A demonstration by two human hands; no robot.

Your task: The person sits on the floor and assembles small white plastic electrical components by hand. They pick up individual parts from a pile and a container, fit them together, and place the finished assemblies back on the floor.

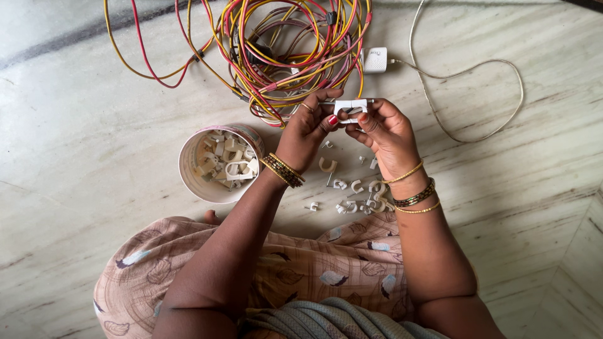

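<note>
Two hands work above a pale marble-patterned stone floor (94, 125), where you sit with a brown leaf-print cloth (326, 263) across your lap.

1. Largest item: the tangled coil of red, yellow and orange insulated wires (282, 50) lies at the top of the view, just beyond your hands. One red and one yellow strand loop out to the left.
2. A small white plastic adapter box (375, 59) sits touching the right edge of the coil, with a thin white cable (496, 69) curving away to the right.
3. A round white plastic tub (217, 163) stands left of your left wrist, holding a heap of white clips.
4. A scatter of small white plastic cable clips (358, 198) lies on the floor between your forearms, near your right wrist.
5. Your left hand (304, 129) and right hand (386, 132) meet over the floor, just below the coil. Both pinch one white plastic cable clip with a metal nail (350, 107): thumb and fingertips of each hand are closed on it, left end and right end. The clip is held level, clear of the floor.
</note>
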